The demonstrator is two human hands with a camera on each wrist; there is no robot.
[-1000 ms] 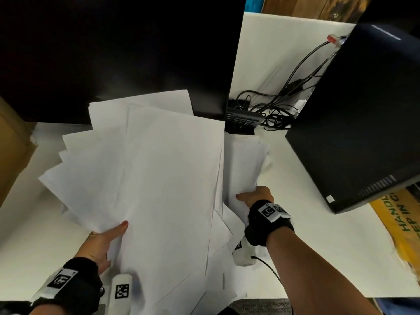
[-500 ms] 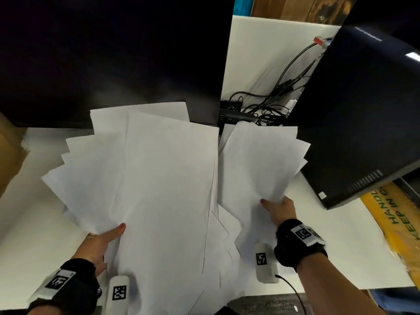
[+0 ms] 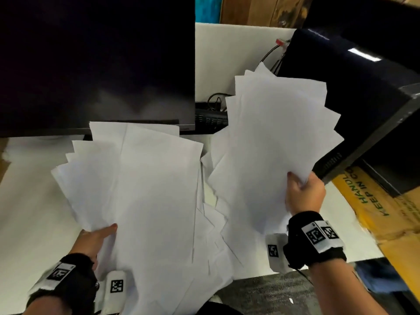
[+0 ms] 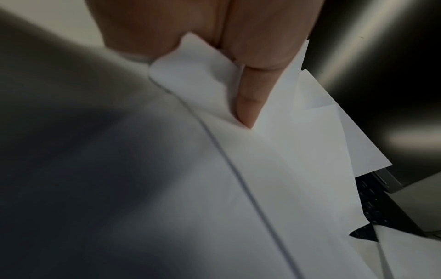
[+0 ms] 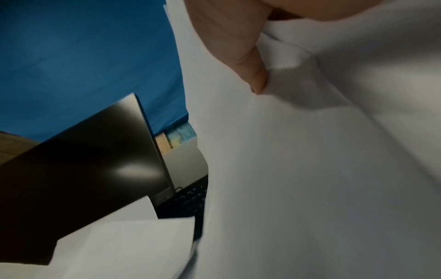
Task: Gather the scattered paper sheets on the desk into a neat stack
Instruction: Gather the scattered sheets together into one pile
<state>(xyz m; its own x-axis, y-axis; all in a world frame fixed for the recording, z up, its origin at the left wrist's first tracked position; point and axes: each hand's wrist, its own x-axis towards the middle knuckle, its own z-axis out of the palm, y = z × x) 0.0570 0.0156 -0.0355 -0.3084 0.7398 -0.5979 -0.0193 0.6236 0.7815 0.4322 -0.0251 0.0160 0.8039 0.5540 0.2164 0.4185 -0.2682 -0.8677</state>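
Two fanned bundles of blank white paper show in the head view. My left hand [image 3: 95, 239] holds the left bundle [image 3: 141, 189] by its near corner, thumb on top; the left wrist view shows that thumb [image 4: 250, 98] pressed into the sheets [image 4: 274, 169]. My right hand [image 3: 303, 194] grips the right bundle [image 3: 272, 144] at its lower right corner and holds it raised over the white desk [image 3: 29, 223]. In the right wrist view the thumb [image 5: 253, 71] pinches those sheets [image 5: 310, 169]. More loose sheets [image 3: 213, 228] lie between the bundles.
A dark monitor [image 3: 95, 60] stands behind the left bundle and a black computer case [image 3: 354, 105] stands to the right. A black keyboard [image 3: 210, 118] and cables [image 3: 270, 55] sit at the back. A yellow cardboard box [image 3: 381, 208] lies beyond the right desk edge.
My right hand has lifted its bundle off the desk and swung it up and to the right, fanning it in front of the computer case. The left hand has kept its hold.
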